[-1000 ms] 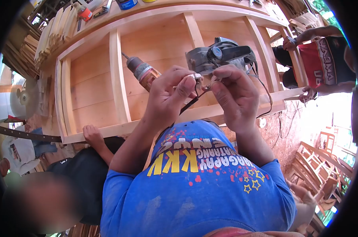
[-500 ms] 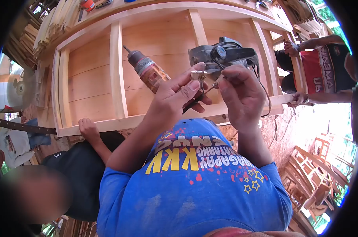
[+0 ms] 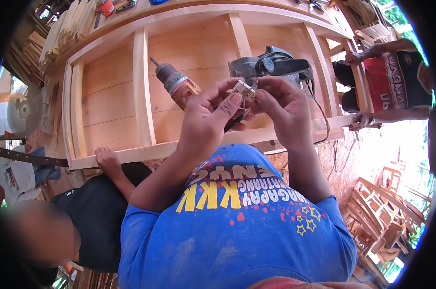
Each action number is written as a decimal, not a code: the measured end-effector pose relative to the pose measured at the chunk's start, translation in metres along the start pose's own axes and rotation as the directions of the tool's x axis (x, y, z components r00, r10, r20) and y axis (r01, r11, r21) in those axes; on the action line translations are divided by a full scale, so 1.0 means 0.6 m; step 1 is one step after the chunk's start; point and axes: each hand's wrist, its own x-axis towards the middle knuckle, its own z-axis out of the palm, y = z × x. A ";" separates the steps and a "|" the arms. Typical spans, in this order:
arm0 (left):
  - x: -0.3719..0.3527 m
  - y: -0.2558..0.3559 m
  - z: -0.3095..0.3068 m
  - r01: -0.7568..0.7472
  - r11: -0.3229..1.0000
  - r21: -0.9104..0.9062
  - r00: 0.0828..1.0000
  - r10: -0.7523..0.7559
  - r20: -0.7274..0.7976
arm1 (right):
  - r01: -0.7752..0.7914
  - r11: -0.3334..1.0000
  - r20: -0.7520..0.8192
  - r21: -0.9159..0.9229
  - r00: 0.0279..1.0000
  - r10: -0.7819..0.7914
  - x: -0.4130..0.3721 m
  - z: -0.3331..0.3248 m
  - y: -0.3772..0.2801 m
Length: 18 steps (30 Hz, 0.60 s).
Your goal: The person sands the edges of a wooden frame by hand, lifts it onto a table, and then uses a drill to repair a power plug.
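My left hand [image 3: 206, 115] is closed around a small pale boxy part [image 3: 243, 89] with thin wires or metal bits on it, the thumb pressed on its near side. A dark cord [image 3: 233, 123] shows below those fingers. My right hand [image 3: 291, 113] is pinched right against the part's right side. What its fingertips grip is too small to make out. Just beyond my hands, a dark power planer [image 3: 275, 65] rests on the wooden frame [image 3: 145, 86]. To the left lies a power drill [image 3: 174, 82], partly hidden by my left hand.
At left, another person's hand [image 3: 107, 159] rests on the frame's near rail. A person in a red and black jersey [image 3: 396, 84] holds its right end. Stacked wood strips [image 3: 59, 33] lie at far left; wooden chair parts [image 3: 372, 216] are piled at lower right.
My right hand has moved up and left, bringing its fingertips against the pale part. The part has tilted slightly in my left hand.
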 end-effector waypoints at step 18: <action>0.008 -0.019 0.013 0.149 0.987 -0.059 0.986 -0.144 0.081 | 0.104 0.992 0.139 -0.072 0.986 -0.093 0.000 -0.034 0.007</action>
